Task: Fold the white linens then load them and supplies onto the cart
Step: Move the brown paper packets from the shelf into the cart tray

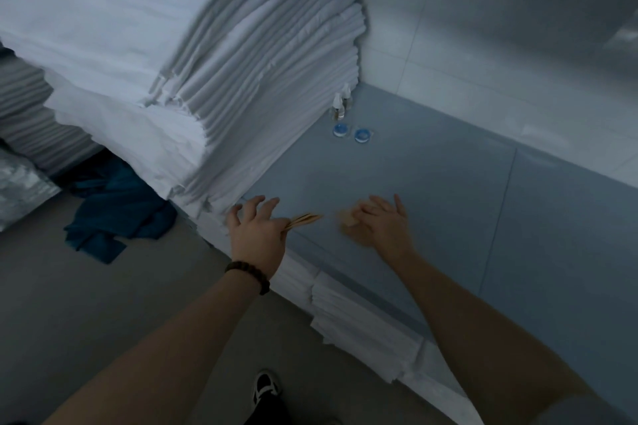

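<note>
Blue-grey surface (pixel 431 183) beside stacked white linens (pixel 207 79) | left hand (pixel 257 231) pinches thin tan sticks (pixel 305 219) | right hand (pixel 383 226) blurred, grip unclear

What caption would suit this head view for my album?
Left hand holding thin sticks, right hand blurred, beside a tall linen stack and two small bottles.

Nothing legible shows anywhere. The two small bottles (pixel 337 109) standing beside the white linens (pixel 259 62) are too small and dim for any label to be made out. The two round blue packets (pixel 361 135) just in front of them show colour only, no readable print.
</note>
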Motion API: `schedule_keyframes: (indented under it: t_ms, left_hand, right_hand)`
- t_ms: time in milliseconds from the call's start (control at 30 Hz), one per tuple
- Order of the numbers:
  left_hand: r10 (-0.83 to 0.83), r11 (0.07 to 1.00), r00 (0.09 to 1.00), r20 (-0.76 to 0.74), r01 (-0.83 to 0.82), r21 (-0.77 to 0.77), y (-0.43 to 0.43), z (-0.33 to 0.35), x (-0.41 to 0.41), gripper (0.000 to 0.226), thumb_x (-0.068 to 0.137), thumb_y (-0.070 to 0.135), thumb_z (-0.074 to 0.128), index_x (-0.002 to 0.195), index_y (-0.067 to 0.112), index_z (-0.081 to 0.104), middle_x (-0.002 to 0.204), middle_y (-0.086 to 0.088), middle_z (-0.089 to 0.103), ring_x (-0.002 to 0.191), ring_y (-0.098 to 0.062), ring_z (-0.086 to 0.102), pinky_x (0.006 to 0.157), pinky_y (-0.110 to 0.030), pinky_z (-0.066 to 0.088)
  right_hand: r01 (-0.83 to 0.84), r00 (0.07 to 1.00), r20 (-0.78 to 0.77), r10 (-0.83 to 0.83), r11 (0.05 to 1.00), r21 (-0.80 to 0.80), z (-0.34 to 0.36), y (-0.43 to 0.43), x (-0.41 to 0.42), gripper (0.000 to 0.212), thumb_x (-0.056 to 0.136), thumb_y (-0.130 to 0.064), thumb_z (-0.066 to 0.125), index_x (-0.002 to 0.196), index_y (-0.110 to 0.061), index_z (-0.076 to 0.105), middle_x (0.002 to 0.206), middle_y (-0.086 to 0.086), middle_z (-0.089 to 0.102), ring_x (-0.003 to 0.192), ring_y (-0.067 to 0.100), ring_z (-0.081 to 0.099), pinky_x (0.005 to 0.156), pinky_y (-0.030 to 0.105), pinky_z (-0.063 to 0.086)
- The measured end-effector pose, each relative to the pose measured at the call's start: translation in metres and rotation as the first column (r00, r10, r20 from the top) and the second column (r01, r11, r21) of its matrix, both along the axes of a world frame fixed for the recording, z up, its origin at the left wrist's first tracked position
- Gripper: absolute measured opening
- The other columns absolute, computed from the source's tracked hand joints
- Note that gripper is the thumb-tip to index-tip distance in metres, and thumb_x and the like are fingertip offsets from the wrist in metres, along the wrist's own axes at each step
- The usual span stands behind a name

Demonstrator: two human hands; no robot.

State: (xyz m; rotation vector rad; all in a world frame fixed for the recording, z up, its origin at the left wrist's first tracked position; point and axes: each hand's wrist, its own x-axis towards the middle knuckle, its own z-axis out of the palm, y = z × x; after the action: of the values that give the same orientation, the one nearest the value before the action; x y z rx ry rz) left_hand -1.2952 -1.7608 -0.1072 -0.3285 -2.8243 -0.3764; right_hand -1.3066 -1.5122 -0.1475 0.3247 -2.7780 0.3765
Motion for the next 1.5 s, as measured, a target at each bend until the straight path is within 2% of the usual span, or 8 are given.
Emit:
schedule_keyframes:
  t_ms: [167,433,700,900,1167,1267,1367,1500]
  left_hand:
    - [-0.009,1.0,1.0,0.018,0.009,-0.019,0.006,-0.003,-0.001,0.011,0.068,0.013,0.085,0.074,0.019,0.078,0.112,-0.01,0.069,0.112,-0.037,0.058,0.095,-0.061,0.036]
    - [-0.015,1.0,1.0,0.024,0.016,-0.023,0.012,-0.004,0.003,0.011,0.068,0.012,0.085,0.071,0.019,0.078,0.111,-0.01,0.069,0.111,-0.037,0.059,0.096,-0.062,0.036]
    - [-0.017,0.999,1.0,0.021,0.018,-0.031,0.013,-0.004,0.004,0.012,0.065,0.013,0.087,0.066,0.02,0.077,0.11,-0.01,0.07,0.108,-0.038,0.061,0.094,-0.063,0.038]
    - [-0.006,0.998,1.0,0.019,0.007,-0.06,0.008,-0.005,0.008,0.014,0.064,0.013,0.088,0.064,0.02,0.076,0.109,-0.009,0.07,0.107,-0.037,0.061,0.093,-0.061,0.039]
    - [0.01,0.999,0.999,0.033,-0.009,-0.05,0.002,-0.008,0.009,0.014,0.065,0.012,0.086,0.064,0.021,0.076,0.11,-0.009,0.07,0.108,-0.037,0.061,0.093,-0.061,0.039]
    - [0.022,0.998,0.999,0.033,-0.02,-0.054,-0.001,-0.008,0.007,0.013,0.066,0.012,0.086,0.065,0.021,0.076,0.11,-0.009,0.07,0.109,-0.036,0.06,0.094,-0.06,0.038]
    - [0.038,0.998,0.999,0.013,-0.037,-0.047,-0.006,-0.005,0.007,0.014,0.064,0.012,0.087,0.066,0.021,0.077,0.107,-0.01,0.071,0.107,-0.037,0.061,0.091,-0.059,0.039]
    - [0.037,0.999,0.998,-0.051,-0.039,-0.031,-0.016,0.005,0.01,0.016,0.062,0.011,0.088,0.069,0.021,0.077,0.102,-0.01,0.072,0.102,-0.036,0.063,0.087,-0.055,0.044]
  right_hand:
    - [-0.101,0.89,0.455,-0.013,0.969,0.227,-0.01,0.023,-0.025,0.039,0.101,-0.02,0.037,0.136,-0.029,0.051,0.15,-0.008,0.039,0.145,0.011,0.019,0.116,0.041,-0.005]
    - [-0.221,0.82,0.572,0.012,0.928,0.298,-0.01,0.04,-0.032,0.048,0.103,-0.017,0.031,0.148,-0.03,0.028,0.158,-0.012,0.018,0.146,0.005,0.01,0.115,0.05,0.001]
    - [-0.346,0.773,0.633,0.049,0.868,0.356,-0.012,0.037,-0.056,0.092,0.074,-0.044,0.076,0.149,-0.035,0.023,0.156,-0.004,0.019,0.145,0.017,0.015,0.111,0.064,0.004]
    - [-0.313,0.843,0.535,0.055,0.859,0.405,-0.017,0.026,-0.049,0.068,0.086,-0.057,0.053,0.146,-0.032,0.031,0.142,0.002,0.041,0.131,0.027,0.037,0.111,0.064,0.001]
    - [-0.191,0.92,0.392,0.019,0.894,0.406,-0.013,0.002,-0.023,0.038,0.094,-0.027,0.045,0.132,-0.022,0.048,0.117,0.002,0.063,0.113,0.026,0.053,0.111,0.062,-0.01]
    - [-0.093,0.984,0.175,0.024,0.914,0.396,-0.013,-0.004,-0.009,0.019,0.08,-0.015,0.069,0.099,-0.019,0.068,0.084,0.001,0.068,0.087,0.025,0.063,0.11,0.064,0.011]
    - [-0.031,0.999,0.019,0.026,0.937,0.349,-0.005,-0.012,0.002,0.026,0.059,-0.01,0.086,0.078,-0.019,0.071,0.07,0.0,0.065,0.069,0.023,0.063,0.098,0.061,0.041]
    - [0.0,0.995,-0.094,0.024,0.969,0.246,0.016,-0.032,0.009,0.025,0.059,-0.008,0.086,0.076,-0.017,0.071,0.073,0.001,0.063,0.07,0.023,0.063,0.095,0.058,0.044]
